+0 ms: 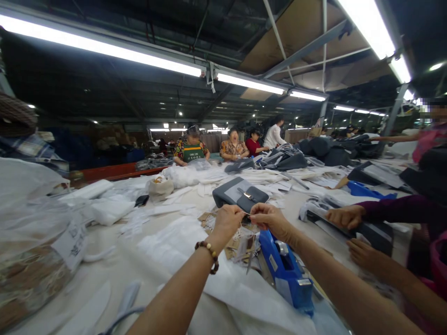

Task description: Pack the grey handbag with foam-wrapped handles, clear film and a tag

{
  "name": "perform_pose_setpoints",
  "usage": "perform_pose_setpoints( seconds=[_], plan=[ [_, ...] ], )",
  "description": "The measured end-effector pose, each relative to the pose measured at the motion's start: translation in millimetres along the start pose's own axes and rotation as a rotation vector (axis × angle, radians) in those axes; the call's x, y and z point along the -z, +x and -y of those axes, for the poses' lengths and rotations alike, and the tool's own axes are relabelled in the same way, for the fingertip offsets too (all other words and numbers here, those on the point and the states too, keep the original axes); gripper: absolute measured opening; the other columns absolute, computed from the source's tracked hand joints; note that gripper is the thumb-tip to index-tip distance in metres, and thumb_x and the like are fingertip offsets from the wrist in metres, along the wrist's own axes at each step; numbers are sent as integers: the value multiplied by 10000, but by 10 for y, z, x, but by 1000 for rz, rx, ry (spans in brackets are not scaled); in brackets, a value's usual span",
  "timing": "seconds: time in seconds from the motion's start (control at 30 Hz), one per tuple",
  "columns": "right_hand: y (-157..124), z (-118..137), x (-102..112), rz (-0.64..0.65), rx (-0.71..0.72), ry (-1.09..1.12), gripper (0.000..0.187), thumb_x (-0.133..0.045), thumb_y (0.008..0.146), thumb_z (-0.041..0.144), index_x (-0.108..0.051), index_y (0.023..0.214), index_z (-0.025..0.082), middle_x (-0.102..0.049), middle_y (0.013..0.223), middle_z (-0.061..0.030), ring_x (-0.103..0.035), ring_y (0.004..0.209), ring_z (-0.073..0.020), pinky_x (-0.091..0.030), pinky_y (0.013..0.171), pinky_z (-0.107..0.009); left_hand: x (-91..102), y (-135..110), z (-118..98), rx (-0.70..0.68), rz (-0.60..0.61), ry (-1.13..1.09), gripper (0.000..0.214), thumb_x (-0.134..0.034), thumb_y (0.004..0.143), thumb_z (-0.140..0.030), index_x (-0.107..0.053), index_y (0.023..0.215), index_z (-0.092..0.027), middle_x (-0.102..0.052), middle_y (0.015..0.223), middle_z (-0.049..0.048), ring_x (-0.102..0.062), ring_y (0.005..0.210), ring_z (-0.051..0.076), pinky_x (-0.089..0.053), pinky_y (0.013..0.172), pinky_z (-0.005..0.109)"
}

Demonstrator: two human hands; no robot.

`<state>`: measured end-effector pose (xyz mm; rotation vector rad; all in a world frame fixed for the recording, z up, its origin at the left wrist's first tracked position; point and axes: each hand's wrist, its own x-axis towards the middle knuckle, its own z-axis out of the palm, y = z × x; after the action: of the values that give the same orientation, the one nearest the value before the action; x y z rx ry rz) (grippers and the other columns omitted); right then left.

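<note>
My left hand [228, 225] and my right hand [271, 218] meet above the middle of the table, fingertips pinched. A thin pale string [246, 213] runs between them; its ends are hidden by the fingers. Just behind my hands lies a dark grey bag [223, 193] with a light sheet on its flap and a metal clasp [247, 196]. Under my hands are loose brown card tags [232, 253] with pale strings. A blue tape dispenser [277, 265] stands below my right hand.
White wrapping sheets [174, 244] cover much of the table. At right, a co-worker's hands [345, 216] rest on another dark bag [377, 237]. A clear plastic sack [31, 270] stands at left. More grey bags [286, 157] are piled farther back, near several people.
</note>
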<state>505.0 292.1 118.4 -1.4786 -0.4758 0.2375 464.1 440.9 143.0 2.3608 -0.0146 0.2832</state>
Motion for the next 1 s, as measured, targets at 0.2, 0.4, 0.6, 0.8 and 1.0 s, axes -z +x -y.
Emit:
perform_pose_setpoints(
  seconds=[0.2,0.4,0.6,0.8,1.0],
  plan=[
    [-5,-224,121,-182,35,-109,249,-632,544,260,-580,776,184,-520,495,73,-430,409,-82,-305,429,-210,125,252,-201,-175,-51,265,232,-483,847,-222,-704,847,-151,-683,790,60,-603,757,161,-439,706,246],
    [-55,-357,131,-248,50,-185,248,-602,559,250,-598,801,194,-489,428,80,-448,417,-115,-324,470,-243,293,297,-282,-281,-35,480,241,-475,851,-215,-704,851,-139,-675,894,92,-605,851,192,-439,801,284],
    [-148,-159,-226,-175,180,-85,373,-648,569,295,-614,925,189,-651,953,-33,-565,913,-199,-419,795,-311,424,58,-178,-330,-10,537,262,-446,863,-211,-700,871,-147,-690,855,69,-612,801,175,-452,749,263],
    [-304,-119,-817,38,110,103,274,-665,618,336,-602,837,185,-653,770,-11,-578,731,-160,-434,695,-283,617,-480,-46,-326,31,617,237,-459,857,-209,-688,855,-148,-670,824,66,-605,801,195,-445,716,282],
    [-482,-201,-1335,215,-30,47,255,-631,685,400,-561,593,173,-525,499,21,-432,480,-93,-347,519,-242,953,-980,351,-265,52,665,172,-486,841,-145,-656,859,-132,-642,856,76,-602,772,204,-441,665,283]
  ],
)
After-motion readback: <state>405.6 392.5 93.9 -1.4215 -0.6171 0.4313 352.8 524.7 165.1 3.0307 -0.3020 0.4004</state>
